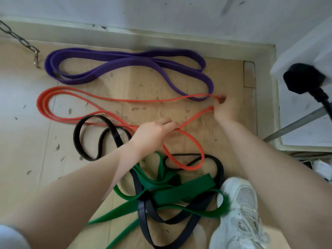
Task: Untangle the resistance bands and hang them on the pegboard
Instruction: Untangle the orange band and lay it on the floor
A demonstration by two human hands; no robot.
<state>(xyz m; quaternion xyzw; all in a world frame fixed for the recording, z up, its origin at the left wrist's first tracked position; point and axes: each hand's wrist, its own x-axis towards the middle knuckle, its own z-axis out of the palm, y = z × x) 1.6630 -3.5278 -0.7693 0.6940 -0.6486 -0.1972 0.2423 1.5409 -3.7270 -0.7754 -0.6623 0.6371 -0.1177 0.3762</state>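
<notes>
On floor: red band (115, 100) gripped by left hand (152, 131) and right hand (224, 109).
Limp, stretchy, likely grippy; best held mid-strand, clear of black band (115, 136).

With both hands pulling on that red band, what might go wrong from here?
1. The red band is held by the left hand and right hand; if one slips, it may snap back.
2. Its loop lies over the black band, so pulling could drag or tighten the tangle with the green band.
3. The shoe is beside that pile; a step might trap a band.
</notes>
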